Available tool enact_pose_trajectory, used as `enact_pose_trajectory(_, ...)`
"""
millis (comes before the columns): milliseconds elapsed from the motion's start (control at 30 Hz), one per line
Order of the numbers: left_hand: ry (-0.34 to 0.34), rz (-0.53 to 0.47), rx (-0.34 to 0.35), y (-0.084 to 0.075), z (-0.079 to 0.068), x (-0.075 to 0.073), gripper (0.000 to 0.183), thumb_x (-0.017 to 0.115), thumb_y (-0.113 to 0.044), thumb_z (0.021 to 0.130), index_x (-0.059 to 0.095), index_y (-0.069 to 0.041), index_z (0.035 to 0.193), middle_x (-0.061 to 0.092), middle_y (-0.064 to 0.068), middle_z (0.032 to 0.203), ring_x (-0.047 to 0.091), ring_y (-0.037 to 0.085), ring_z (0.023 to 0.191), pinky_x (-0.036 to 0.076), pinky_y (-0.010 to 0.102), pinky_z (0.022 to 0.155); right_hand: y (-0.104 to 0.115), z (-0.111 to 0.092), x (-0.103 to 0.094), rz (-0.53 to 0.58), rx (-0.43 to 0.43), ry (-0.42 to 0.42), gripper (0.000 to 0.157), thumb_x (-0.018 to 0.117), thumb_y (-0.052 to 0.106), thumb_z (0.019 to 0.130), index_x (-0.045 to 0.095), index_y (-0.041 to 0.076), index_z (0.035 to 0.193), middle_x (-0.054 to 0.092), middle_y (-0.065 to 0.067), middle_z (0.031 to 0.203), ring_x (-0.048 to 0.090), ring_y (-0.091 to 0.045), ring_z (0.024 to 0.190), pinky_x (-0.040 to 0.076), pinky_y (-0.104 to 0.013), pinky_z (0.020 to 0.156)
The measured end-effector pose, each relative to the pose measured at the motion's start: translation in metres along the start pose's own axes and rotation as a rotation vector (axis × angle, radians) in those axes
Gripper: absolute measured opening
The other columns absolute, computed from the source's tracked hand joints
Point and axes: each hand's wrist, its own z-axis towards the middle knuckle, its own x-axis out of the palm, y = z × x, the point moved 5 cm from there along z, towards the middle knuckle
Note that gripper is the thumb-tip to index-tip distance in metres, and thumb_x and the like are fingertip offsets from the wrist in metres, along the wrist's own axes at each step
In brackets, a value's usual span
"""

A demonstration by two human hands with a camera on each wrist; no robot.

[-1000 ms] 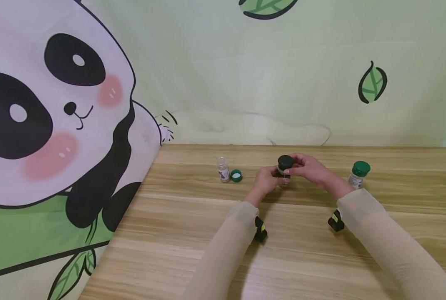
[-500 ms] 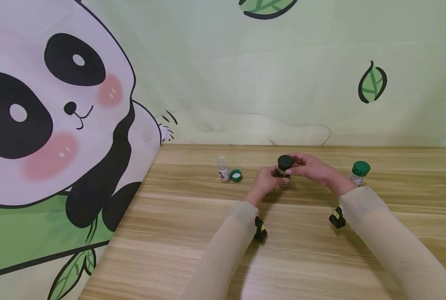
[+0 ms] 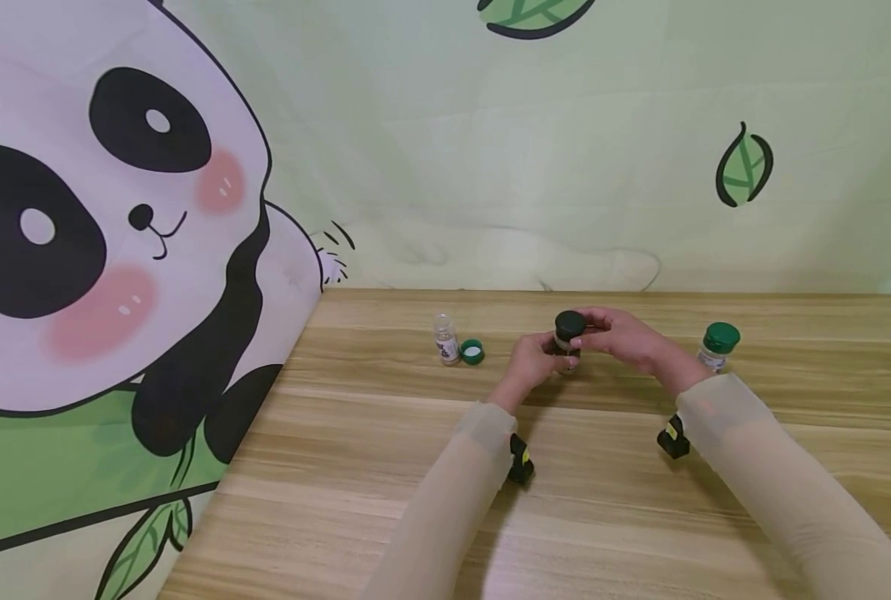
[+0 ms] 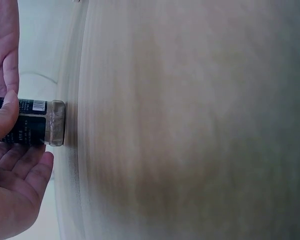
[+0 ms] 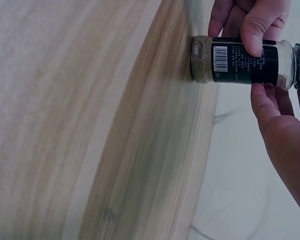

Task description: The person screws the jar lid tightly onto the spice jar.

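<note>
A clear spice jar with a dark label [image 5: 245, 62] stands upright at the middle back of the table, powder showing in its base. My left hand [image 3: 533, 358] grips the jar's body, its thumb [image 4: 9, 110] lying across the label. At the top, my right hand [image 3: 619, 337] holds the black cap [image 3: 569, 324] between thumb and fingers, with one finger [image 5: 262, 102] reaching down to the label. Part of the cap runs out of the right wrist view. The jar's base [image 4: 57, 123] is close over the wooden table.
To the left stands a small uncapped spice jar [image 3: 446, 340], with a green cap [image 3: 472, 352] lying upturned beside it. A jar with a green lid [image 3: 720, 337] stands at the right, partly behind my right forearm. A panda-print cloth [image 3: 445, 167] hangs behind the table.
My right hand and wrist have turned slightly up and to the right at the cap, and the forearm covers more of the green-lidded jar. The left hand has stayed put.
</note>
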Motion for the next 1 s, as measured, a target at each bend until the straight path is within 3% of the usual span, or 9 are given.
enact_pose_trajectory(300, 0.001, -0.002, -0.002, -0.0008, -0.0009, -0.0002, 0.042, 0.078, -0.015, 0.085, 0.069, -0.015, 0.126, 0.072, 0.007, 0.123, 0.064, 0.02, 0.116, 0.048, 0.034, 0.096, -0.0019, 0.0012, 0.0002, -0.023, 0.002, -0.025, 0.054, 0.058, 0.008, 0.097, 0.038, -0.005, 0.145, 0.045, -0.029, 0.146, 0.054, -0.013, 0.123, 0.046, -0.023, 0.099)
enact_pose_trajectory(500, 0.001, 0.002, 0.004, -0.0013, -0.0007, -0.0002, 0.042, 0.078, -0.015, 0.085, 0.069, -0.014, 0.126, 0.071, 0.006, 0.124, 0.063, 0.02, 0.117, 0.048, 0.034, 0.097, -0.0022, 0.0019, -0.0004, -0.028, 0.013, -0.043, 0.054, 0.06, 0.009, 0.096, 0.039, -0.004, 0.144, 0.046, -0.028, 0.146, 0.053, -0.016, 0.125, 0.046, -0.024, 0.1)
enact_pose_trajectory(633, 0.002, 0.0, 0.007, -0.0012, -0.0004, -0.0003, 0.043, 0.078, -0.016, 0.084, 0.069, -0.015, 0.126, 0.071, 0.006, 0.125, 0.063, 0.02, 0.118, 0.048, 0.034, 0.097, -0.001, 0.0014, 0.0004, -0.034, 0.016, -0.059, 0.053, 0.06, 0.008, 0.096, 0.04, -0.003, 0.143, 0.049, -0.025, 0.144, 0.054, -0.012, 0.12, 0.047, -0.027, 0.1)
enact_pose_trajectory(800, 0.005, -0.008, 0.011, -0.0007, -0.0003, -0.0004, 0.043, 0.078, -0.015, 0.085, 0.068, -0.014, 0.127, 0.07, 0.006, 0.126, 0.063, 0.02, 0.118, 0.048, 0.034, 0.099, 0.0032, -0.0006, 0.0034, -0.028, 0.001, -0.086, 0.051, 0.062, 0.008, 0.095, 0.042, -0.004, 0.141, 0.053, -0.023, 0.139, 0.056, -0.005, 0.112, 0.049, -0.025, 0.096)
enact_pose_trajectory(1000, 0.009, -0.015, 0.002, -0.0008, -0.0012, -0.0005, 0.042, 0.078, -0.016, 0.085, 0.068, -0.014, 0.126, 0.071, 0.006, 0.125, 0.062, 0.021, 0.12, 0.047, 0.038, 0.102, 0.0038, -0.0006, 0.0045, -0.028, 0.007, -0.104, 0.053, 0.064, 0.009, 0.095, 0.042, -0.005, 0.141, 0.05, -0.027, 0.142, 0.055, -0.015, 0.12, 0.049, -0.02, 0.093)
